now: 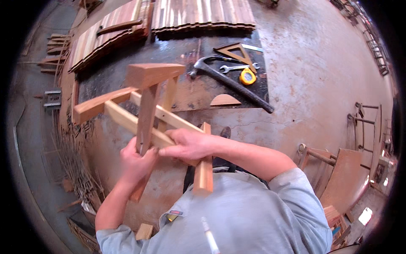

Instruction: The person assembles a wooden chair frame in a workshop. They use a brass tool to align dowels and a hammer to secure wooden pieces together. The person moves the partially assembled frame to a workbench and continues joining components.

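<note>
In front of my chest I hold up a wooden frame of crossed bars (148, 112), with thick reddish end pieces and paler rails between them. My left hand (136, 164) is closed round the lower part of a brown upright bar, its thumb pressed against the wood. Beside it, my right hand (188, 146) grips a pale rail, thumb pointing toward the left hand. The frame is tilted, its wide end pieces on the far left and a thick bar close to my shirt. Parts of the joints behind my hands are hidden.
Beyond the frame stands a dark worktable (177, 55). On it lie a claw hammer (237, 84), a wrench (233, 67), a set square (237, 54), a yellow tape measure (247, 76) and a half-round wood piece (225, 100). Slatted wood panels (203, 15) cover its far side.
</note>
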{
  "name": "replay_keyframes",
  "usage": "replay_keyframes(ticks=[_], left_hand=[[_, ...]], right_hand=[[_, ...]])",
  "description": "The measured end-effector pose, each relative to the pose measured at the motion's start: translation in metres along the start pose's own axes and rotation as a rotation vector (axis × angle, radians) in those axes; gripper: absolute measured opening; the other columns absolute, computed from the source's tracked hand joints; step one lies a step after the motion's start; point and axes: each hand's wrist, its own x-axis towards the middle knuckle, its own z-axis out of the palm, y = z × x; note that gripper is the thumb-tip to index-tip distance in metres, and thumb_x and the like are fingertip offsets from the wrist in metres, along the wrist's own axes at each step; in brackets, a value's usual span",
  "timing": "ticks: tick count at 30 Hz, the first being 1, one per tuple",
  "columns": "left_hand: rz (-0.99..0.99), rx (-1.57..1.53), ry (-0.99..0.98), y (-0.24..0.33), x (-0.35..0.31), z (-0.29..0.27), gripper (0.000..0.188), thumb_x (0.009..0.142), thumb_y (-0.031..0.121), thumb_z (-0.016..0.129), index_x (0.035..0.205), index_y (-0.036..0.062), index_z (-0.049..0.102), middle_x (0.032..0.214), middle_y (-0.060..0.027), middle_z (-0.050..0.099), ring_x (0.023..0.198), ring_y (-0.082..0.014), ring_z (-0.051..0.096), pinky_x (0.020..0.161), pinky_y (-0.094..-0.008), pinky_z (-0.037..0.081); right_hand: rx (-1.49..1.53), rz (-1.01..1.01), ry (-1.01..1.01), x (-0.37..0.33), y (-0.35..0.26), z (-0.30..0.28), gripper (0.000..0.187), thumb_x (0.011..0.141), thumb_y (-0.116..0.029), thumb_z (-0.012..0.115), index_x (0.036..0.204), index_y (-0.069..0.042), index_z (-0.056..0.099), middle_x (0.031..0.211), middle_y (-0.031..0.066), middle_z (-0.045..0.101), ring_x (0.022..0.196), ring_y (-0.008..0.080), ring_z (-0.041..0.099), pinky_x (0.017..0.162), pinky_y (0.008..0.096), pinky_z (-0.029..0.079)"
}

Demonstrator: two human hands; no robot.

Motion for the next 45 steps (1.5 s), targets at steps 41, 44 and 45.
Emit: replay_keyframes(ticks=[41,44,45], left_hand=[[0.112,-0.013,-0.337,0.163,0.057,0.087,0.031,0.078,0.009,0.069,0.106,-0.0016,0.062,0.079,0.0003,0.061,0.074,-0.0051,0.052,0.066,-0.0263,0.047],[0.145,0.049,-0.435,0.215,0.055,0.146,0.030,0.077,0.010,0.070,0.104,-0.0013,0.063,0.079,-0.0008,0.063,0.076,-0.0043,0.053,0.068,-0.0262,0.048],[0.148,0.065,-0.471,0.234,0.053,0.165,0.031,0.077,0.010,0.070,0.104,-0.0014,0.063,0.079,-0.0008,0.063,0.076,-0.0044,0.053,0.068,-0.0261,0.048]], right_hand=[[0.298,0.320,0.793,-0.244,0.068,-0.155,0.042,0.090,-0.015,0.060,0.129,-0.003,0.048,0.066,0.0015,0.054,0.044,0.0080,0.049,0.039,0.0251,0.041],[0.271,0.375,0.816,-0.305,0.068,-0.184,0.051,0.090,-0.018,0.060,0.137,-0.003,0.044,0.072,0.0043,0.058,0.056,0.0109,0.055,0.051,0.0275,0.047],[0.217,0.363,0.838,-0.326,0.072,-0.191,0.052,0.090,-0.019,0.060,0.137,-0.003,0.044,0.075,0.0063,0.060,0.061,0.0127,0.058,0.057,0.0288,0.049]])
